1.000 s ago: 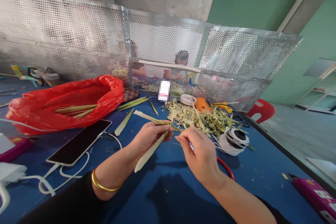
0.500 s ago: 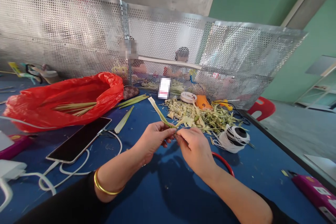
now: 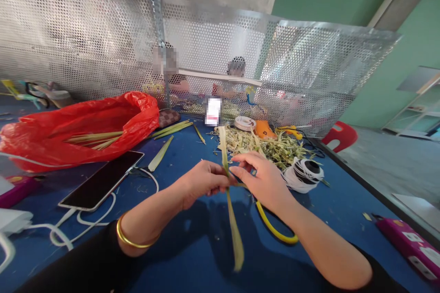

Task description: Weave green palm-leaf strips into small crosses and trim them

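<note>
My left hand (image 3: 215, 177) pinches the middle of a long pale-green leaf strip (image 3: 235, 238), between thumb and bent fingers. One end of the strip stands up toward the far side, and the other hangs down over the blue table. My right hand (image 3: 263, 181) is just right of the pinch, thumb and forefinger apart and close to the strip. A short piece of leaf runs sideways from the pinch under the right hand. Below the right palm shows a curved yellow tube-like handle (image 3: 275, 226); whether the palm touches it is hidden.
A red plastic bag (image 3: 85, 119) with leaf stalks lies left, beside a phone (image 3: 103, 181) on a white cable. Leaf scraps (image 3: 282, 149), a tape roll (image 3: 245, 123) and a white cord spool (image 3: 304, 176) sit right. A perforated metal screen (image 3: 213, 36) rises behind; people show through it.
The leaf strip has swung from slanting to nearly upright, with a long tail now hanging toward me. My right fingers have parted from their pinch. A yellow handle shows where a red one did.
</note>
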Demonstrator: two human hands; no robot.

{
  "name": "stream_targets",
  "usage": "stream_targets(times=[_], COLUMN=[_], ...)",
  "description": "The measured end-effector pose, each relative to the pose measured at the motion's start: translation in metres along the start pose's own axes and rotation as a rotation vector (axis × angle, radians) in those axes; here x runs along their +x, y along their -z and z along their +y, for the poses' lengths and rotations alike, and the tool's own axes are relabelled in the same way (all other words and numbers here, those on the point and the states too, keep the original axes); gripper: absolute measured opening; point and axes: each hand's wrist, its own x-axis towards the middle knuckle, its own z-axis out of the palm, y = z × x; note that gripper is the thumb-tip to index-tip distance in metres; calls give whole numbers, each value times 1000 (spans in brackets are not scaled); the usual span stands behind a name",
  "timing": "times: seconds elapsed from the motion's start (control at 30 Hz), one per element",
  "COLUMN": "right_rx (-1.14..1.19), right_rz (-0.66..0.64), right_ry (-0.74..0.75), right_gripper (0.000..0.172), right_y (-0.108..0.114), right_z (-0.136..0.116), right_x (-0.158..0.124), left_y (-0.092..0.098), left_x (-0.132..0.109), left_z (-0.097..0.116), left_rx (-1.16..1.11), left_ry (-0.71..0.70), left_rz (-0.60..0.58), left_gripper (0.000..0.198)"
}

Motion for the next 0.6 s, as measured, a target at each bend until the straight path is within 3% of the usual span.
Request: stream_targets(times=[0.07,0.13,0.27,0.37,0.6], right_rx=[265,499,661,684,672], right_rz=[-168,-217,-44,44,83], right_ry=[-153,-270,-359,-365,-348], right_gripper=[15,12,11,13,13], right_y=[-1,-6,-16,-20,-22], right_z=[3,5,7,8,5], right_x=[3,5,5,4,2], left_y=[-7,-13,-18,-16,-15], left_x=[-2,-3,-2,-1,-3], left_z=[0,-2,-6,-7,-5], left_rx=[43,43,19,37,74], left_ry=[22,38,56,48,32], left_rz=[-81,-98,-32,-50,-133], left_gripper=[19,21,21,26,23])
